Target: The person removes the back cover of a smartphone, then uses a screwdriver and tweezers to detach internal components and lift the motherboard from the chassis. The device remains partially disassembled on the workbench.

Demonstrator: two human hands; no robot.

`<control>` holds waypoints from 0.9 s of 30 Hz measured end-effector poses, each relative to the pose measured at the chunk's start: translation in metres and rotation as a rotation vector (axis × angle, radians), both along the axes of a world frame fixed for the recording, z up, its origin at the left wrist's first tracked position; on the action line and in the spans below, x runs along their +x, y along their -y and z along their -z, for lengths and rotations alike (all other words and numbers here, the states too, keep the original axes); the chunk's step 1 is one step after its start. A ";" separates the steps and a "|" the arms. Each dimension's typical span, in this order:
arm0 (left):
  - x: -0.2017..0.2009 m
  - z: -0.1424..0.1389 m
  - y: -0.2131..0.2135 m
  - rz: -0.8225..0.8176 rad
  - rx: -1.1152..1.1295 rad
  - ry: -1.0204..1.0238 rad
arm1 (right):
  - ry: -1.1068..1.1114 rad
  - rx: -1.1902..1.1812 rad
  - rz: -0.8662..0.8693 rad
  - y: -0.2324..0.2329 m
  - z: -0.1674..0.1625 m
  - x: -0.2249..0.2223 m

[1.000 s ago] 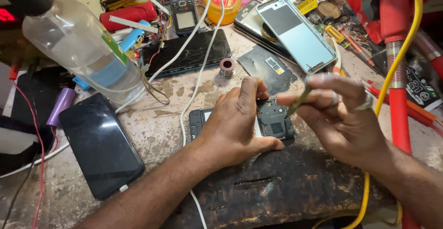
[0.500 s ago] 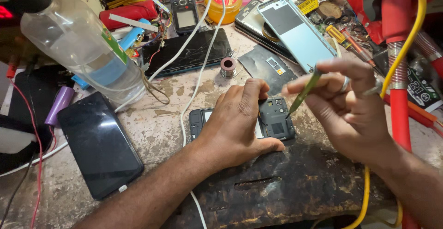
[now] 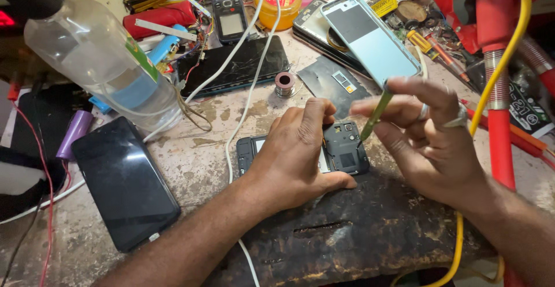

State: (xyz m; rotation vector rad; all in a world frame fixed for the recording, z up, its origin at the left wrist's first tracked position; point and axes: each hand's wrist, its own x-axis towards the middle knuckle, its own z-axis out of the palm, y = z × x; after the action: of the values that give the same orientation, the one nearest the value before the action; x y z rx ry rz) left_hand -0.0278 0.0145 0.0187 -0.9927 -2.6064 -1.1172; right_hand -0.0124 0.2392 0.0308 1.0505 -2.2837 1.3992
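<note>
Opened phone held down for work with a thin green tool.

The left hand (image 3: pixel 300 159) lies flat on the phone (image 3: pixel 341 151) on the bench (image 3: pixel 191 154), keeping it steady; the right hand (image 3: pixel 428 142) pinches the tool (image 3: pixel 376 116), tip at the phone's top corner.

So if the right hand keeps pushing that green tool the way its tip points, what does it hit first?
The right hand aims the green tool down and left. First in line appears to be the opened phone held down by the left hand, near its camera corner; depth is unclear.
</note>
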 end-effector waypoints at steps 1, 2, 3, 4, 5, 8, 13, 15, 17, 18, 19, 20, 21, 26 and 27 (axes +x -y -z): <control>0.000 0.000 0.000 0.003 0.007 -0.004 | -0.047 0.031 0.037 0.001 0.000 0.000; 0.001 0.000 0.001 0.008 0.014 -0.005 | -0.091 0.060 0.075 0.000 0.001 0.001; 0.001 0.001 0.001 0.009 0.012 -0.008 | -0.065 0.026 0.056 0.001 0.002 0.002; 0.001 0.001 0.002 0.012 0.012 -0.013 | -0.039 -0.006 0.039 0.001 0.003 0.002; 0.001 0.002 0.002 0.014 0.011 -0.017 | -0.014 -0.038 0.021 0.000 0.004 0.003; 0.000 0.003 0.001 0.003 -0.035 0.044 | 0.096 -0.064 -0.009 -0.005 0.005 0.003; 0.000 0.004 -0.001 -0.031 -0.097 -0.104 | 0.113 -0.023 0.099 -0.009 0.007 0.000; 0.000 0.004 -0.002 -0.055 -0.150 -0.050 | 0.018 0.023 0.043 -0.009 0.006 0.000; 0.000 0.003 -0.004 -0.076 -0.186 -0.004 | -0.110 0.096 0.034 -0.008 0.006 0.001; 0.000 0.003 -0.003 -0.077 -0.168 -0.014 | -0.073 0.051 0.025 -0.007 0.006 0.002; 0.001 0.003 -0.002 -0.077 -0.149 -0.027 | -0.039 0.005 0.017 -0.007 0.005 0.002; 0.002 0.003 -0.002 -0.078 -0.131 -0.040 | -0.006 -0.040 0.008 -0.006 0.005 0.003; 0.001 0.003 -0.002 -0.073 -0.128 -0.057 | 0.042 -0.051 0.007 -0.006 0.005 0.003; 0.001 0.003 0.001 -0.035 -0.080 0.010 | -0.010 0.012 0.097 -0.007 0.007 0.003; 0.001 0.003 0.001 -0.027 -0.068 -0.008 | -0.001 -0.005 0.093 -0.008 0.007 0.003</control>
State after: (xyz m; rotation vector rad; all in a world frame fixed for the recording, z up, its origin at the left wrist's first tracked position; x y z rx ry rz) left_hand -0.0271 0.0137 0.0154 -0.9695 -2.6596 -1.0236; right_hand -0.0098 0.2468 0.0234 0.9301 -2.2959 1.3670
